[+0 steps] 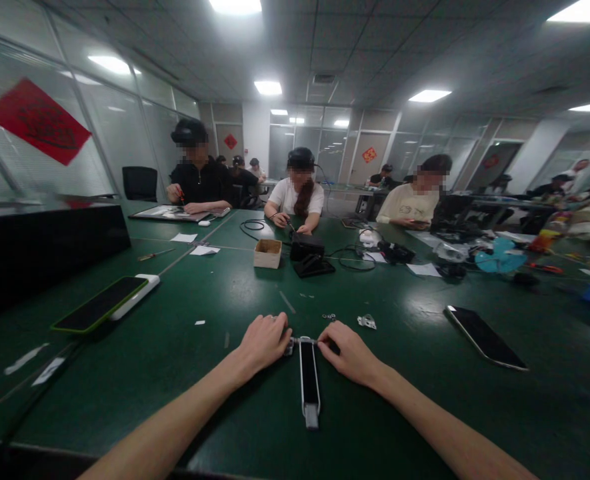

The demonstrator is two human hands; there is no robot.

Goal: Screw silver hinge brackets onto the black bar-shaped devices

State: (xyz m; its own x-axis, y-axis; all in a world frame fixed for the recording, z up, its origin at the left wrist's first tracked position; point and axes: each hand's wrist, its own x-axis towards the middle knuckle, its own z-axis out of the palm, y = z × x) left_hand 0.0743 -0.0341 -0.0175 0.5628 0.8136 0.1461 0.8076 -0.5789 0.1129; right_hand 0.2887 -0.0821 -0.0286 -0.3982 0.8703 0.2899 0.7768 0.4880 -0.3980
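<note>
A long, narrow device with a black face and a silver-white frame (310,380) lies on the green table between my hands, its long side pointing towards me. A thin crosspiece sticks out on both sides of its far end. My left hand (265,341) is closed at the left end, its fingers curled over a small metallic piece (289,347) that they partly hide. With thumb and forefinger pinched, my right hand (347,350) grips the crosspiece's right tip. Several small rings (329,317) and a small silver metal part (367,322) lie just beyond my right hand.
A phone (485,337) lies at right; a green-edged phone (102,303) rests against a white block at left. Farther back stand an open cardboard box (267,254), a black device (309,252) with cables, and a blue fan blade (499,255). Several people sit across the table.
</note>
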